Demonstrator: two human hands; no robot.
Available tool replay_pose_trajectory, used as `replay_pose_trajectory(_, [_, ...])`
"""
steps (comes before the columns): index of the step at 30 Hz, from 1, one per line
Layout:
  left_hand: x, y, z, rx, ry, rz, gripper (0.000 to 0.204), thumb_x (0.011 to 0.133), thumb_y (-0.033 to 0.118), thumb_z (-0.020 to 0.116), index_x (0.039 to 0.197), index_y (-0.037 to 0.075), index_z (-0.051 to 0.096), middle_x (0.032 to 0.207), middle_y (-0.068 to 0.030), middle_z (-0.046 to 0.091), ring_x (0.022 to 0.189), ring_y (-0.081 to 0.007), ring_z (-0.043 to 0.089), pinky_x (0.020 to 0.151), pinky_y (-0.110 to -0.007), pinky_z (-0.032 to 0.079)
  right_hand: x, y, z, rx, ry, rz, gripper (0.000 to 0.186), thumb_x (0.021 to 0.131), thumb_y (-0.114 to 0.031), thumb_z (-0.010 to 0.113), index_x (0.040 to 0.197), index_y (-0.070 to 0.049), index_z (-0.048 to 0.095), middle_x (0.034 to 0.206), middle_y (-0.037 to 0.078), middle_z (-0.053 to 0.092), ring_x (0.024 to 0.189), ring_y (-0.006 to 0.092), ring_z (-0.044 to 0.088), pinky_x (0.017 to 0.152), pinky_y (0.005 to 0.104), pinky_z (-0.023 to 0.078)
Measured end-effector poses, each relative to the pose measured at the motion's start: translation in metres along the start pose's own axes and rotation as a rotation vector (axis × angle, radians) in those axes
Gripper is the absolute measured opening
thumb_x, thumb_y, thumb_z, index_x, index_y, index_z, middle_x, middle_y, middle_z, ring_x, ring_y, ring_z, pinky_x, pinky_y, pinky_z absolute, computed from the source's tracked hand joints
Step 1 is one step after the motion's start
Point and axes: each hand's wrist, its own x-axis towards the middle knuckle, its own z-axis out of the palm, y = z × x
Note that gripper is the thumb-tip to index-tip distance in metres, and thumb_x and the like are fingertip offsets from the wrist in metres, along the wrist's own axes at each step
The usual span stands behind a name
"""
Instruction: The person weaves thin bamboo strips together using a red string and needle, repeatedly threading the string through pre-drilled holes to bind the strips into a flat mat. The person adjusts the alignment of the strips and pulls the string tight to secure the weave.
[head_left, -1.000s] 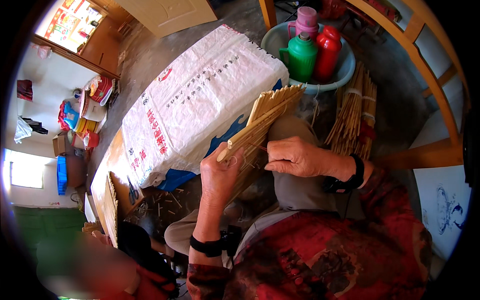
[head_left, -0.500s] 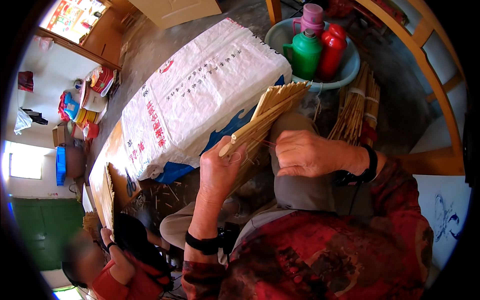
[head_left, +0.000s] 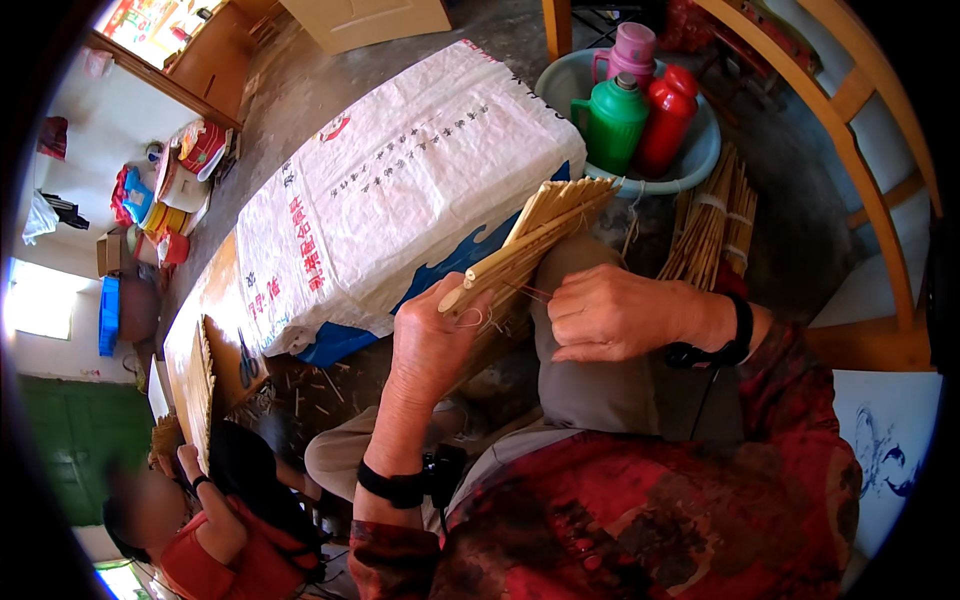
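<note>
A mat of pale, straight stalks (head_left: 562,216), set side by side, leans across my lap with its cut ends toward me. My left hand (head_left: 432,335) is closed round its near end, where two thicker stalk tips stick out. A thin pinkish thread (head_left: 534,293) runs from the stalks to my right hand (head_left: 612,314), whose fingers are curled together on it above my right knee. A small loop of the thread shows beside my left fingers. The underside of the mat is mostly hidden.
A table covered with a white woven sack (head_left: 400,170) stands ahead, with scissors (head_left: 247,362) at its left. At the right are a blue basin (head_left: 690,180) with several thermos flasks, tied stalk bundles (head_left: 705,225) and a wooden chair (head_left: 850,130). A co-worker (head_left: 225,540) holds another stalk mat.
The whole view has shifted slightly. Both hands keep nearly the same hold, with the thread still stretched between the mat and my right hand.
</note>
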Motion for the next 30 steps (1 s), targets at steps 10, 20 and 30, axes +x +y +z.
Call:
replay_pose_trajectory(10, [0.009,0.008,-0.006,0.028,-0.068,-0.024,0.022,0.086,0.014,0.070,0.101,-0.001,0.065,0.083,-0.0173,0.068,0.074,-0.0242,0.064,0.068,-0.034,0.051,-0.006,-0.001,-0.037,0.014,0.073,-0.075,0.024,0.081,-0.015,0.073,0.073,-0.005,0.053,0.077,0.007,0.054,0.083,0.0277,0.058,0.082,0.0408,0.048])
replay_pose_trajectory(20, [0.013,0.023,-0.001,0.008,-0.082,-0.118,0.025,0.084,0.018,0.070,0.104,0.004,0.064,0.090,-0.0200,0.066,0.084,-0.0404,0.063,0.071,-0.041,0.051,-0.013,-0.005,-0.014,0.676,0.708,0.201,0.015,0.088,-0.012,0.069,0.083,-0.003,0.058,0.092,0.011,0.063,0.095,0.0246,0.062,0.085,0.0358,0.049])
replay_pose_trajectory(30, [-0.007,0.024,-0.002,0.115,0.080,0.056,0.049,0.083,0.004,0.068,0.129,0.003,0.054,0.113,-0.0174,0.065,0.104,-0.0283,0.063,0.087,-0.034,0.049,-0.023,-0.013,0.001,0.755,0.673,0.319,0.015,0.090,-0.016,0.066,0.081,-0.005,0.060,0.126,0.017,0.057,0.108,0.0199,0.056,0.092,0.0361,0.046])
